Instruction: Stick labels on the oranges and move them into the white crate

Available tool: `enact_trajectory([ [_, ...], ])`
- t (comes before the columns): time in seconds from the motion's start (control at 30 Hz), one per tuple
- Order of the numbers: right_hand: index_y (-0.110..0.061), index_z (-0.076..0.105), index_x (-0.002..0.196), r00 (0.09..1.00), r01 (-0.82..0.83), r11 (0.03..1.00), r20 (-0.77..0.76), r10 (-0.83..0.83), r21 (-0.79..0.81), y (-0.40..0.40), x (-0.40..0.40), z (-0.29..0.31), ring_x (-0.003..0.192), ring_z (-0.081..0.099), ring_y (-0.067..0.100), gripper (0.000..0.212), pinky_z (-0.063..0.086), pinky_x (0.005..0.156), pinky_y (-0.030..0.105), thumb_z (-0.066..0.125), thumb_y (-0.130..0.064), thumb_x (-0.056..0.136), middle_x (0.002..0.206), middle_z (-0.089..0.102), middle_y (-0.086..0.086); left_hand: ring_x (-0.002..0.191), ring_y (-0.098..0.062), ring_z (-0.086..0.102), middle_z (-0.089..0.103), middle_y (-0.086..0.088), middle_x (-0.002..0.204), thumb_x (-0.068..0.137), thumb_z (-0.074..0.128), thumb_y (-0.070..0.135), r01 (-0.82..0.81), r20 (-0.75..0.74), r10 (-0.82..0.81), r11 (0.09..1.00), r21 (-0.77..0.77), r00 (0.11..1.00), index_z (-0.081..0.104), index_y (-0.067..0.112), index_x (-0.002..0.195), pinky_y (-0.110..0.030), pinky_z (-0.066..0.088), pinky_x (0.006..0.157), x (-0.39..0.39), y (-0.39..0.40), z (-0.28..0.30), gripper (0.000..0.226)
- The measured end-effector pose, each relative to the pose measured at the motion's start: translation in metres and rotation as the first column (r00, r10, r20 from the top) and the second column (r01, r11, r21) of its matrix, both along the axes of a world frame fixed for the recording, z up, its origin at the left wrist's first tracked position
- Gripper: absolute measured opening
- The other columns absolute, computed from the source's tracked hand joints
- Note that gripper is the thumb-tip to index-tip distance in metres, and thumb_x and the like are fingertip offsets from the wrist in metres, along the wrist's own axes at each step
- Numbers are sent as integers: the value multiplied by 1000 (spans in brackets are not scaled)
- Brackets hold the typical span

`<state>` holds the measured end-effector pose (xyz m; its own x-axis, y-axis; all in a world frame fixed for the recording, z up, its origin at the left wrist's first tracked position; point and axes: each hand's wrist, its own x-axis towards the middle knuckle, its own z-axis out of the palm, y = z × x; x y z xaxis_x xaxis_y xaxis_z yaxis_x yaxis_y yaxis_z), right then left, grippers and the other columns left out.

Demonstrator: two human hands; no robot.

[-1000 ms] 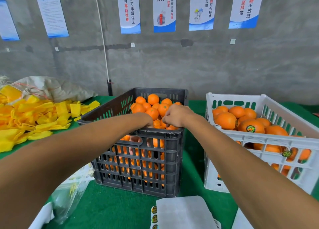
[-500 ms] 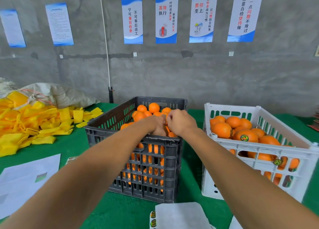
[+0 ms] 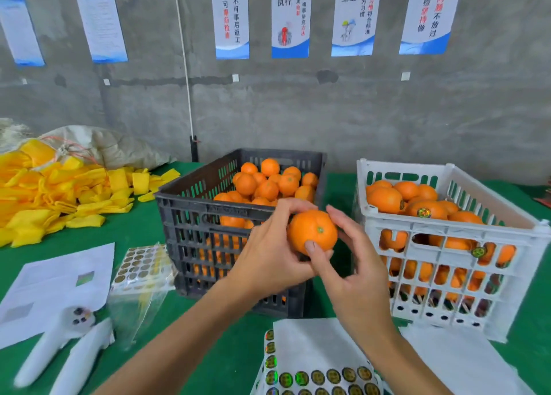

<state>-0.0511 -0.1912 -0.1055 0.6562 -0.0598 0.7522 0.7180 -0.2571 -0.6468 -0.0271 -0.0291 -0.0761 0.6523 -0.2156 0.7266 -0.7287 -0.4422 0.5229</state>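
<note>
Green cloth covers the surface (image 3: 143, 233), which meets a grey concrete wall hung with blue-and-white posters (image 3: 290, 17). A heap of yellow foam sleeves (image 3: 56, 195) lies far left before a pale woven sack (image 3: 104, 147). White paper sheets (image 3: 56, 284), a clear bag of round stickers (image 3: 143, 269) and two white foam tubes (image 3: 59, 356) lie at near left. At centre stands a dark grey slotted plastic crate (image 3: 190, 233) heaped with unlabelled oranges (image 3: 268, 183). To its right stands the white slotted plastic crate (image 3: 447, 260), holding stickered oranges (image 3: 423, 210).

Both hands hold one round orange (image 3: 312, 230) in the air, before the dark crate's near right corner and short of the white crate. Its green stem end faces the camera. The left hand (image 3: 268, 257) cups it from the left and beneath, thumb pressed low on the peel; the right hand (image 3: 354, 263) touches its right side, fingers loosely curved. A sheet of round green-and-gold labels (image 3: 322, 376) lies below the wrists.
</note>
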Motion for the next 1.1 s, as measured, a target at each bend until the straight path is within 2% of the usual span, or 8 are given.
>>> enact_trajectory([
  [0.13,-41,53,139,993,-20,992,-118,6,-122,-9,-13,-54,137,47,0,53,42,102,10,70,-54,90,147,50,-22,120,-9,65,51,23,140,82,85,52,49,-48,-47,998,32,998,45,43,135,-38,64,78,-7,1,-67,66],
  [0.27,-44,57,133,935,-102,972,-354,22,-211,-23,-13,-101,130,50,-6,46,48,106,21,72,-46,90,140,50,-33,122,-13,63,52,20,138,85,85,39,83,-323,-88,996,-28,942,51,44,137,-39,63,87,-14,-3,-137,62],
  [0.33,-37,58,136,907,-143,948,-420,11,-284,-33,-14,-118,130,49,-8,43,48,109,27,68,-41,94,144,46,-33,118,-12,64,54,22,136,86,82,49,52,-416,-74,997,-63,906,51,47,137,-40,62,89,-18,-2,-161,60],
  [0.43,-48,45,145,850,-283,911,-519,93,-301,-45,-21,-130,130,50,-8,54,48,106,21,59,-60,94,147,44,-33,106,-17,71,59,19,128,84,80,60,-30,-519,-94,974,-224,850,47,45,142,-39,64,84,-19,2,-176,68],
  [0.6,-43,37,154,836,-409,655,-549,-12,-636,-52,-23,-143,143,17,-18,71,25,119,20,52,-73,91,155,18,-43,90,-35,76,62,0,125,89,79,52,-111,-582,-166,905,-410,796,44,39,143,-48,65,79,-23,6,-182,65],
  [0.77,-41,55,144,799,-429,703,-601,2,-568,-52,-15,-145,139,27,-19,61,30,120,23,59,-67,89,150,33,-43,79,-38,77,70,-3,111,92,78,47,-103,-589,-235,870,-483,773,42,37,143,-45,65,75,-22,6,-184,63],
  [0.93,-36,70,127,828,-388,749,-560,26,-538,-51,-15,-147,135,41,-11,43,37,116,29,69,-57,89,140,51,-35,76,-36,77,72,-12,106,90,78,50,-100,-595,-240,871,-481,767,44,39,139,-42,65,73,-21,5,-186,61],
  [1.1,-37,68,110,836,-384,777,-545,64,-499,-49,-16,-145,131,49,2,24,40,112,33,73,-49,90,130,58,-29,74,-33,78,68,-16,113,89,78,53,-105,-601,-213,887,-449,770,45,42,137,-40,65,72,-20,5,-185,59],
])
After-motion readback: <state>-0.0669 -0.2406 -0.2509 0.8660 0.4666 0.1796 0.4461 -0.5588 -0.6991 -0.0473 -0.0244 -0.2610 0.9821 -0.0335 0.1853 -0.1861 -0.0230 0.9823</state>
